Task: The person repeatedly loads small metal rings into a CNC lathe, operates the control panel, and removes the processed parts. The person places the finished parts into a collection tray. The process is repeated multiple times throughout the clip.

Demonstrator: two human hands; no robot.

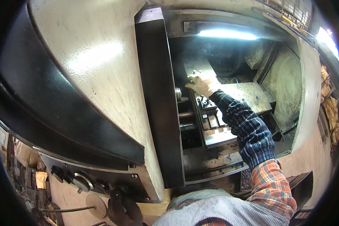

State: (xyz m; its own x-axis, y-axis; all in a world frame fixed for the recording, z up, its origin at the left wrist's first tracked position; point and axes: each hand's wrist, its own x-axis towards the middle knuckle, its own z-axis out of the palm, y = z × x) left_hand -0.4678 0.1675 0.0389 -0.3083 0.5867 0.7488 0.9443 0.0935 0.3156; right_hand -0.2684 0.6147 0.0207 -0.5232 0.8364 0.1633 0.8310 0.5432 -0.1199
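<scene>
My right hand (202, 85), in a pale glove, reaches into a lathe's work area. Its fingers point left, thumb and forefinger a little apart, and no part shows between them. Left of it, a round metal workpiece end (178, 94) sticks out past the dark door edge. Below the hand lies the slotted metal tool block (214, 119), with small shiny pieces (204, 101) on it. My left hand (123, 208), in a dark glove, is closed at the lower edge of the black control panel (139, 187); whatever its fingers grip there is hidden.
A black-edged sliding door (158, 101) stands between the panel and the opening. A bright lamp (228, 35) lights the chamber from above. Metal chips (246, 179) lie in a tray below. A round knob (83, 182) sits on the panel; a wire fan (30, 199) stands at lower left.
</scene>
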